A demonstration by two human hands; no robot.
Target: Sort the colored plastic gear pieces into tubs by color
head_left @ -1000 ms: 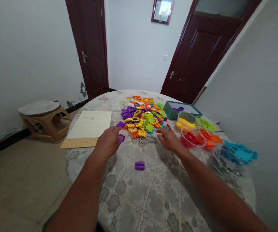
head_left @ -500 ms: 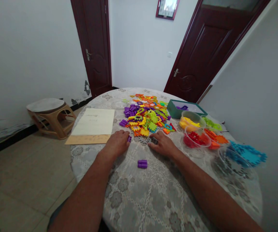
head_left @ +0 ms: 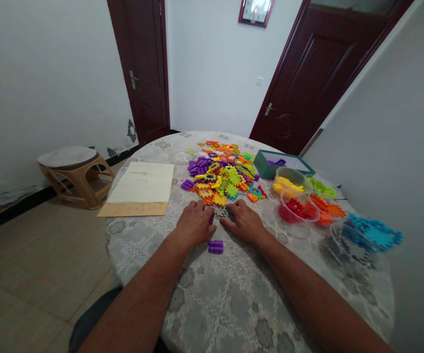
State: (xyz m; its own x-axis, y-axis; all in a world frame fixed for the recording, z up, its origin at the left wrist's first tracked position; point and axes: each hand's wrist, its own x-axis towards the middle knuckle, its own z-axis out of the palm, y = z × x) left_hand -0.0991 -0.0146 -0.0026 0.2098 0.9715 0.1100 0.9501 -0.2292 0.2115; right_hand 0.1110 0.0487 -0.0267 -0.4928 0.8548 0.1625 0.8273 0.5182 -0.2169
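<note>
My left hand (head_left: 196,223) is closed around a purple ridged toy piece (head_left: 211,219), most of which the fingers hide. Facing it, my right hand (head_left: 246,220) has thumb and fingers around a grey toothed plastic piece (head_left: 222,214) on the tabletop, partly covered. Just nearer to me lies a purple double-tube block (head_left: 215,246). Beyond both hands spreads a heap of mixed toothed building pieces (head_left: 230,179) in yellow, green, orange and purple.
Clear tubs of yellow pieces (head_left: 287,185), red pieces (head_left: 296,212) and grey pieces (head_left: 362,255) stand at the right, beside blue pieces (head_left: 379,230). A green box (head_left: 267,169) is behind them. Paper sheets (head_left: 142,184) lie left on the round table; a stool (head_left: 75,171) stands beyond.
My left hand has moved right with the purple piece, closer to the right hand. My right hand has shifted slightly left and nearer to me. The view has tilted slightly.
</note>
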